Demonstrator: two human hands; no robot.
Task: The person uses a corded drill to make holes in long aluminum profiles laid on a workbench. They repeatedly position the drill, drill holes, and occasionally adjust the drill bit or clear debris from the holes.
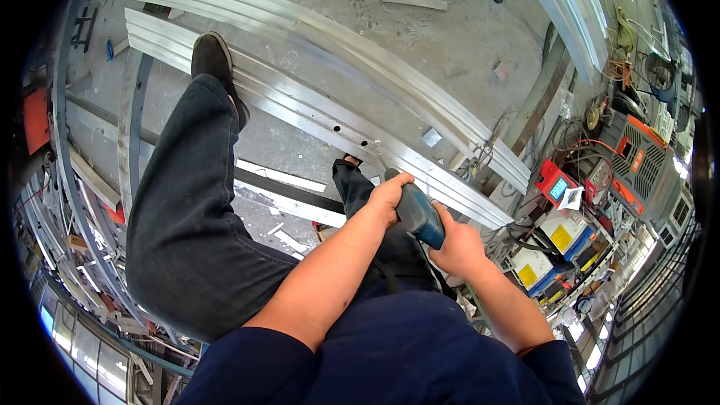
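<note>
Head view: left hand (389, 199), right hand (457, 246) closed around blue tool (420, 214)

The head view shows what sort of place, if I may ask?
Most likely a metalworking shop: it shows long ribbed metal profiles, a blue handheld power tool and a grey-and-orange vented machine at the right.

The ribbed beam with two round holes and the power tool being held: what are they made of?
Ribbed beam: probably bare metal, perhaps aluminium or galvanized steel, given its streaked silvery shine.
Power tool: casing likely plastic, matte blue and dark grey, judging by its moulded, rounded shape.
</note>
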